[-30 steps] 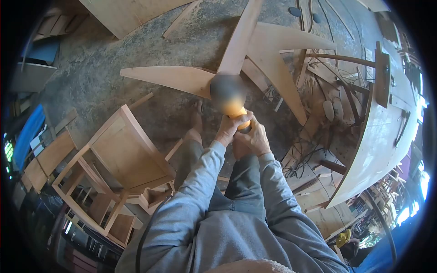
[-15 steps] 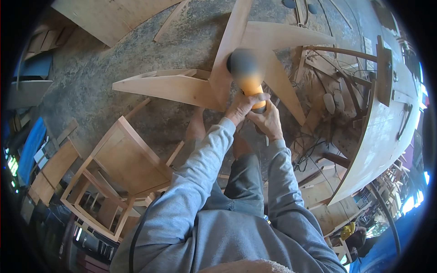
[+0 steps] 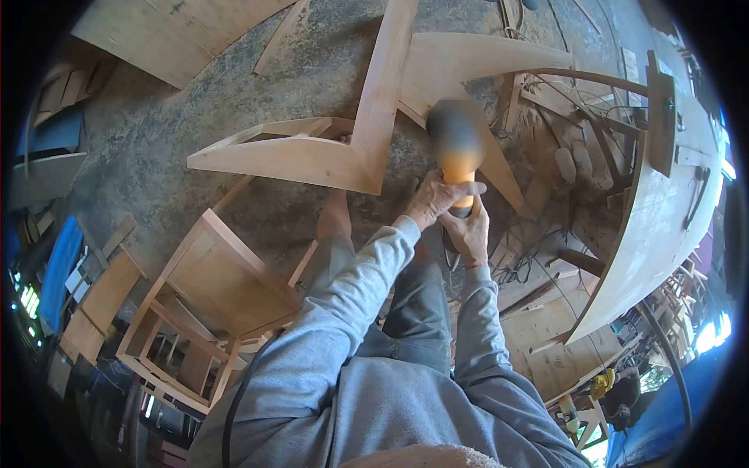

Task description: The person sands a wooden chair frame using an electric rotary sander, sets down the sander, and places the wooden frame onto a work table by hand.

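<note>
The handheld tool [image 3: 459,161] had a bright yellow-orange barrel, a dark band at its near end and a rounded, blackish head at its far end. The head was smeared by blur, so its edges and working face could not be made out. It was held out in front of the person's knees, head pointing away from the body. In the view its head overlapped a pale, V-shaped panel [image 3: 480,56]; whether the two touched, I cannot tell.

The left hand [image 3: 434,200] was wrapped about the barrel from the left, its thumb laid across the yellow casing. The right hand [image 3: 470,231] was closed around the dark near end, just below the left. Both wrists came out of grey sleeves [image 3: 367,269].

To the left of the tool, a tapered board [image 3: 292,161] met a long, straight board [image 3: 384,86] at a corner, both of smooth, light wood. Farther out, an open wooden frame [image 3: 226,269] stood at the lower left, and a broad whitish panel [image 3: 651,234] leaned at the right above tangled cables [image 3: 516,269] on the stained floor [image 3: 183,129].
</note>
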`<state>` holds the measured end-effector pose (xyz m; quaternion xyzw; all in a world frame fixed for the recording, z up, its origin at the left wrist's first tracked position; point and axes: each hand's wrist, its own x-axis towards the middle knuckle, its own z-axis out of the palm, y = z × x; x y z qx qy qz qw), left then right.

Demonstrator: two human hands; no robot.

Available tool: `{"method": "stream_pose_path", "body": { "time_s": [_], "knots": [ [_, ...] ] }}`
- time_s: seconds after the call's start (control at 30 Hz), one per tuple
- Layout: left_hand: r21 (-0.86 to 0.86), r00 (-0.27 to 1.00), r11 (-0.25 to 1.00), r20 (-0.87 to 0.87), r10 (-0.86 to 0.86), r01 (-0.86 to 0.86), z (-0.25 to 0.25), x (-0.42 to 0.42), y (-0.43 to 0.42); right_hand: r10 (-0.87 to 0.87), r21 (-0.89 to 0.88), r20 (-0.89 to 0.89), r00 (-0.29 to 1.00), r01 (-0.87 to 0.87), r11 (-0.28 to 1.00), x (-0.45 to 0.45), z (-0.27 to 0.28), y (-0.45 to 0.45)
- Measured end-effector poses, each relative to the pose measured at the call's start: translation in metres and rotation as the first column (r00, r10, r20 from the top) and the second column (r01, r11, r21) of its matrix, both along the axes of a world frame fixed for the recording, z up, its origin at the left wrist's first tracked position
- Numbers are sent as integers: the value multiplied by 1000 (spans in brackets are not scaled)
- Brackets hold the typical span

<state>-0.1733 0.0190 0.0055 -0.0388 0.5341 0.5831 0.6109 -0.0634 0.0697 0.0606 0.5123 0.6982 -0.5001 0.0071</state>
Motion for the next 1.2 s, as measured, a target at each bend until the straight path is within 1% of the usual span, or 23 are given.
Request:
{"method": "stream_pose_path", "body": {
  "time_s": [0.1, 0.13, 0.17, 0.23, 0.33, 0.37, 0.43, 0.47, 0.53, 0.57, 0.6, 0.63, 0.67, 0.7, 0.8, 0.83, 0.9, 0.97, 1.0, 1.03, 1.1, 1.2],
  "knots": [
    [-27, 989, 992, -86, 123, -126, 2, -30, -12, -18, -78, -37, 999, 15, 997, -33, -2, -10],
    [-42, 986, 985, -27, 167, -168, 15, -45, -18, 1, -120, -11, 1000, -3, 993, -45, -1, -10],
    [-45, 984, 983, -42, 174, -175, 16, -55, -23, 34, -99, -59, 998, -40, 994, -54, -2, -13],
    [-88, 988, 984, -31, 151, -153, 13, -65, -31, 27, -148, -69, 997, -37, 988, -69, 4, -16],
    [-52, 982, 981, -5, 189, -189, 19, -55, -24, 55, -67, -16, 998, -56, 996, -58, 5, -14],
    [-8, 977, 978, -49, 208, -209, 14, -42, -18, 21, -111, -7, 1000, -21, 994, -45, 3, -12],
    [-18, 996, 996, -18, 91, -91, 3, -22, -15, -15, -63, -29, 999, 13, 998, -25, 0, -12],
    [-10, 996, 998, -71, 54, -55, -4, -16, -15, -27, -67, -35, 999, 24, 997, -23, -3, -13],
    [7, 997, 997, 1, 73, -73, 18, -36, -17, -61, -78, -46, 997, 57, 995, -26, -3, -18],
    [18, 996, 997, 34, 78, -78, 25, -47, -20, -88, -121, -107, 990, 75, 990, -35, -6, -22],
    [6, 990, 991, -42, 132, -132, 16, -53, -24, -64, -123, -79, 995, 54, 991, -48, -6, -25],
    [-25, 994, 997, -81, 76, -78, 9, -66, -29, -41, -125, -54, 998, 34, 992, -63, -4, -26],
    [-31, 992, 993, -70, 109, -111, 4, -76, -34, -30, -214, -12, 999, 27, 976, -78, 1, -23],
    [-38, 988, 989, -58, 142, -145, 5, -86, -33, 6, -134, -71, 997, -15, 991, -87, -5, -22],
    [8, 981, 989, -129, 144, -144, -2, -115, -13, -12, -116, -204, 979, -12, 993, -111, -18, -3],
    [82, 967, 982, -177, 184, -172, -1, -121, 0, -25, -127, -253, 967, -7, 992, -115, -20, 8],
    [15, 995, 998, -78, 70, -69, -9, -123, 21, -124, -135, -238, 963, 94, 986, -118, -27, 20],
    [-5, 996, 999, -81, 37, -37, -17, -107, 33, -144, -141, -139, 980, 124, 982, -103, -29, 29],
    [-84, 987, 993, -133, -88, 77, -12, -98, 33, -77, -56, -92, 993, 72, 996, -95, -20, 30],
    [71, 988, 997, -154, 33, -22, 6, -92, 28, -85, -45, -87, 993, 81, 996, -87, -17, 22],
    [5, 980, 997, -187, -74, 76, 2, -76, 11, -107, -28, -71, 992, 105, 994, -63, -20, 0],
    [55, 995, 994, -33, 92, -90, 9, -68, -25, -122, -140, -115, 986, 106, 985, -58, -18, -31]
  ]
}}
